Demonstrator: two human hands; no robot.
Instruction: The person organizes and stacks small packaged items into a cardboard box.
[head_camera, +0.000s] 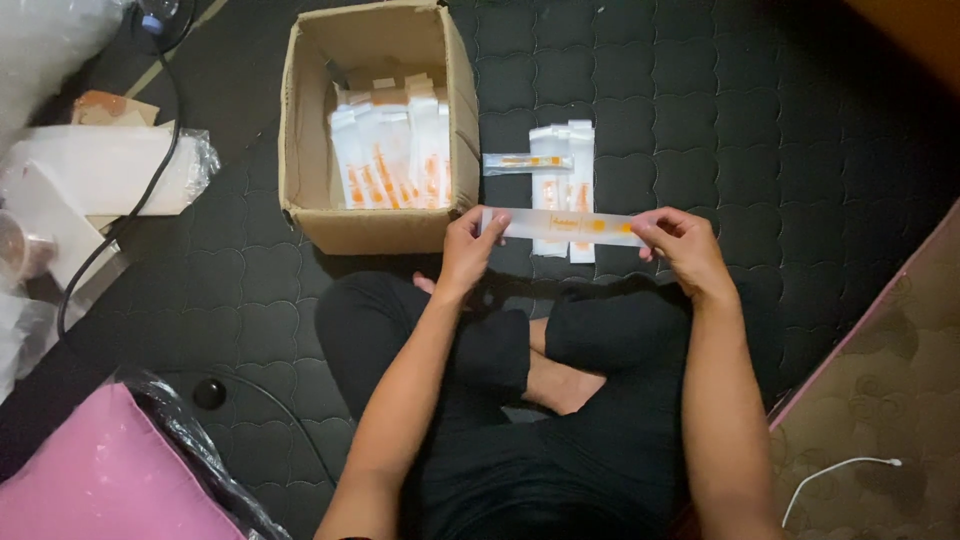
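I hold a long clear plastic sleeve (562, 226) with an orange item inside, stretched level between both hands. My left hand (467, 248) pinches its left end and my right hand (683, 245) pinches its right end. Just beyond it, several more white and orange packets (562, 175) lie in a small pile on the black quilted mat (760, 130), one (527, 162) lying across the others. An open cardboard box (377, 125) to the left of the pile holds several similar packets standing upright.
I sit cross-legged in black clothes. A pink bag in clear plastic (95, 480) lies at lower left. White wrapped packages (100, 170) and a black cable (140, 200) are at left. A white cable (840, 470) lies on brown flooring at right.
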